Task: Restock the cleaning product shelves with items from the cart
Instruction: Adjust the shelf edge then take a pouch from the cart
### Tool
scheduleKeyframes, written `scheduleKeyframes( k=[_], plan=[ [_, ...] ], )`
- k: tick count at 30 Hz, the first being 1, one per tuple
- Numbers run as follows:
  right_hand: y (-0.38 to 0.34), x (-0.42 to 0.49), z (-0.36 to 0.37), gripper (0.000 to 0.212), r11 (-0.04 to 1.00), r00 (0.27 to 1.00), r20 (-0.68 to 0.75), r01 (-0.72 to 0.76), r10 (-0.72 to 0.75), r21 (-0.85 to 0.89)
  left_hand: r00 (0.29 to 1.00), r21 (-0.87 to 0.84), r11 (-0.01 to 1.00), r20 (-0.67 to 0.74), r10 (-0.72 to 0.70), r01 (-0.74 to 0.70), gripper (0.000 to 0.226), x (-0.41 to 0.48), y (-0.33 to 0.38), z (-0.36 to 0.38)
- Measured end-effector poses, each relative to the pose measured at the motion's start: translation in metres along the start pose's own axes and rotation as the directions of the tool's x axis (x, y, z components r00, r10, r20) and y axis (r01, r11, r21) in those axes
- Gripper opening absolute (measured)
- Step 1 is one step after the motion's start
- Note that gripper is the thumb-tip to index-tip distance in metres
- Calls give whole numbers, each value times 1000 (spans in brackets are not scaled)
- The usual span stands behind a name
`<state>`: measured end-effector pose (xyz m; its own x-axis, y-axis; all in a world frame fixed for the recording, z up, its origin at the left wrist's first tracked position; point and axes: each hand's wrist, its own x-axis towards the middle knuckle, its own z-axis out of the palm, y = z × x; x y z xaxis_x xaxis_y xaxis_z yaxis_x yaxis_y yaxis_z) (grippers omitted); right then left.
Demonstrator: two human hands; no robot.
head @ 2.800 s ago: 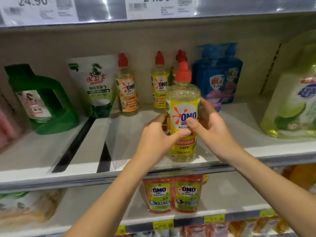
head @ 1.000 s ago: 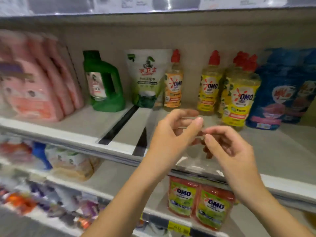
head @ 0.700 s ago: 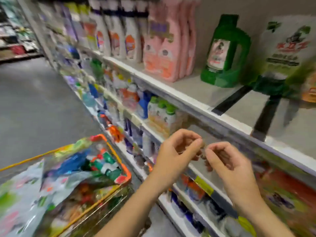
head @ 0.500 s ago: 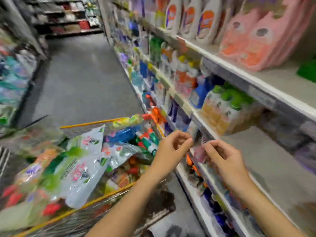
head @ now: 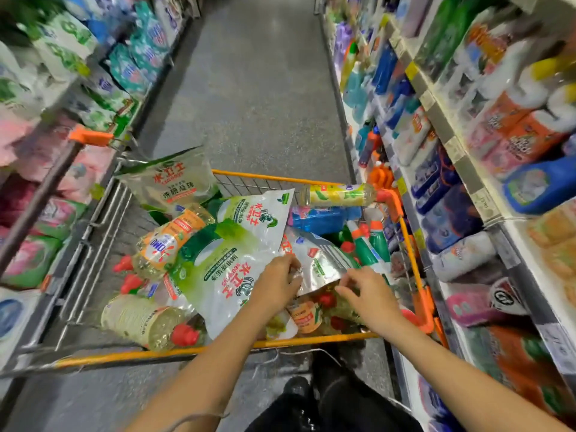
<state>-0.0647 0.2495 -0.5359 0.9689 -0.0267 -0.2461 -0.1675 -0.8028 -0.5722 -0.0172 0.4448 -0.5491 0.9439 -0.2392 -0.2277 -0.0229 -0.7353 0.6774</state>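
Note:
The wire cart [head: 124, 358] with an orange rim stands below me, piled with cleaning products. A green-and-white refill pouch [head: 224, 260] lies on top, beside a silver pouch [head: 321, 260]. Around them lie an orange-label OMO bottle [head: 168, 241], a clear bottle with a red cap [head: 146, 322], a yellow bottle [head: 336, 194] and a blue pouch [head: 321, 218]. My left hand [head: 277, 285] rests over the green pouch, bent fingertips touching the silver pouch's edge. My right hand [head: 371, 294] hovers with spread fingers at the silver pouch's lower edge. Neither hand plainly grips anything.
Stocked shelves [head: 467, 169] run along the right, close to the cart's side. More shelves with bagged goods [head: 62, 88] line the left. The grey aisle floor [head: 249, 88] stretches ahead past the cart. My dark-clothed legs [head: 327, 400] stand behind the cart's rim.
I put the OMO bottle on the shelf and let go. My view swung left from the shelf down to the cart, and both empty hands dropped onto the pouches.

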Motion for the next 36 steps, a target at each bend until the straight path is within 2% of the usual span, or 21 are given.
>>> scheduleKeyframes(
  k=[2, 4, 6, 9, 11, 13, 15, 18, 22, 24, 27, 30, 33, 35, 36],
  plan=[
    [0, 18, 11, 50, 933, 993, 88, 104, -79, -344, 999, -31, 999, -17, -44, 43, 20, 7, -3, 0],
    [-2, 32, 23, 68, 874, 982, 151, 171, -113, -455, 994, -57, 994, -64, -91, 88, 21, 11, -4, -1],
    [-4, 43, 35, 65, 859, 980, 154, 188, -129, -476, 987, -85, 989, -100, -126, 117, 20, 13, -4, -3],
    [-6, 54, 42, 58, 857, 984, 74, 179, -164, -483, 978, -135, 979, -120, -169, 152, 15, 18, -5, -7],
    [-6, 58, 37, 58, 904, 983, 35, 177, -178, -389, 966, -265, 942, -99, -239, 206, 7, 21, -5, -10],
    [-8, 62, 26, 61, 971, 993, -6, 117, -121, -209, 944, -415, 877, -107, -312, 243, 12, 24, -5, -13],
    [-9, 68, 16, 58, 997, 997, -59, 51, -55, -66, 925, -483, 839, -135, -355, 251, 17, 25, -5, -17],
    [-8, 77, -3, 47, 996, 989, -148, 6, 8, 94, 921, -479, 839, -142, -364, 257, 17, 23, -5, -21],
    [-9, 82, -46, 40, 963, 960, -270, -4, 79, 270, 948, -371, 901, -130, -290, 225, 11, 26, 1, -22],
    [-17, 79, -71, 39, 919, 951, -307, 98, 26, 382, 963, -387, 906, -129, -237, 171, 23, 28, 8, -24],
    [-35, 69, -106, 41, 821, 946, -319, 231, -63, 522, 987, -503, 863, -108, -121, 50, 49, 38, 21, -31],
    [-44, 68, -134, 45, 750, 946, -321, 241, -41, 616, 997, -603, 795, 7, -75, 64, 65, 47, 39, -49],
    [-53, 72, -155, 23, 635, 959, -279, 189, 43, 749, 990, -713, 693, 138, -11, 107, 37, 49, 55, -65],
    [-61, 71, -161, 9, 532, 968, -230, 146, 96, 834, 982, -798, 590, 181, 45, 120, 35, 47, 63, -70],
    [-62, 70, -162, 8, 489, 969, -215, 131, 120, 862, 983, -812, 573, 174, 54, 112, 38, 45, 67, -72]
  ],
)
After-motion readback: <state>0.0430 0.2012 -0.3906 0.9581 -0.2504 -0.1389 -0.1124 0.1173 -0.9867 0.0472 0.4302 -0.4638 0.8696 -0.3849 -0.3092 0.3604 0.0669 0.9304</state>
